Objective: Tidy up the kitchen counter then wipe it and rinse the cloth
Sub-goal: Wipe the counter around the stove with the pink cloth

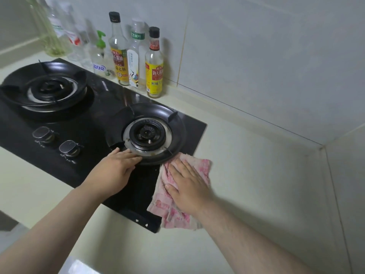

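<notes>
Home kitchen, gas hob, sauce bottles, tiled wall

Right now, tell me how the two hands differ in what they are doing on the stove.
The left hand rests bare on the rim of the near burner ring, fingers curled over its edge; the right hand lies flat, fingers spread, pressing the pink cloth. The left hand sits over the black glass stove top; the right hand is at the stove's right edge, where the cloth overlaps the pale counter. Both are palm down.
</notes>
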{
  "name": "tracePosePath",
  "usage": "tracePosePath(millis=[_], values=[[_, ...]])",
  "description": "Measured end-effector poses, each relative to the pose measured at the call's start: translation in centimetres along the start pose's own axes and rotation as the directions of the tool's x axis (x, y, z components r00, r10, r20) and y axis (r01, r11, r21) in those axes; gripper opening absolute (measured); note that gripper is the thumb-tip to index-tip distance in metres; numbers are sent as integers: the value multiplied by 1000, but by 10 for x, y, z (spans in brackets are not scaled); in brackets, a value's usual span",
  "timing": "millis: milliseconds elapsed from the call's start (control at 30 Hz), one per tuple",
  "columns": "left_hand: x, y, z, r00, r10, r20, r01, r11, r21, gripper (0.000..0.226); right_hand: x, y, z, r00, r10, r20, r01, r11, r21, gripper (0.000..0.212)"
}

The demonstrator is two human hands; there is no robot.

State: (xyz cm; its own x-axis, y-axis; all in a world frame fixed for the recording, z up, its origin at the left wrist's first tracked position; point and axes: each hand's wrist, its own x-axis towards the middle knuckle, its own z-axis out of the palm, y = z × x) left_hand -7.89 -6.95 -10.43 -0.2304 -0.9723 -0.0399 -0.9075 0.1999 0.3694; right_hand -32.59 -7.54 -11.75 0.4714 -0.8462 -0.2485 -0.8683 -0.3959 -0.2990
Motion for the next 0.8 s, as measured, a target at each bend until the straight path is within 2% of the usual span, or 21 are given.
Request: tracePosePath(millis=[467,667,800], values=[[3,-5,-10,992,7,127,-10,1000,25,53,3,-35,14,996,-79,38,80,996,-32,59],[-9,-12,-16,987,90,133,-74,989,-126,57,-14,-56,28,999,-54,-5,55,997,50,56],[-31,-18,-23,994,72,85,-50,969,-240,51,-42,-81,41,999,-50,14,47,990,130,53]])
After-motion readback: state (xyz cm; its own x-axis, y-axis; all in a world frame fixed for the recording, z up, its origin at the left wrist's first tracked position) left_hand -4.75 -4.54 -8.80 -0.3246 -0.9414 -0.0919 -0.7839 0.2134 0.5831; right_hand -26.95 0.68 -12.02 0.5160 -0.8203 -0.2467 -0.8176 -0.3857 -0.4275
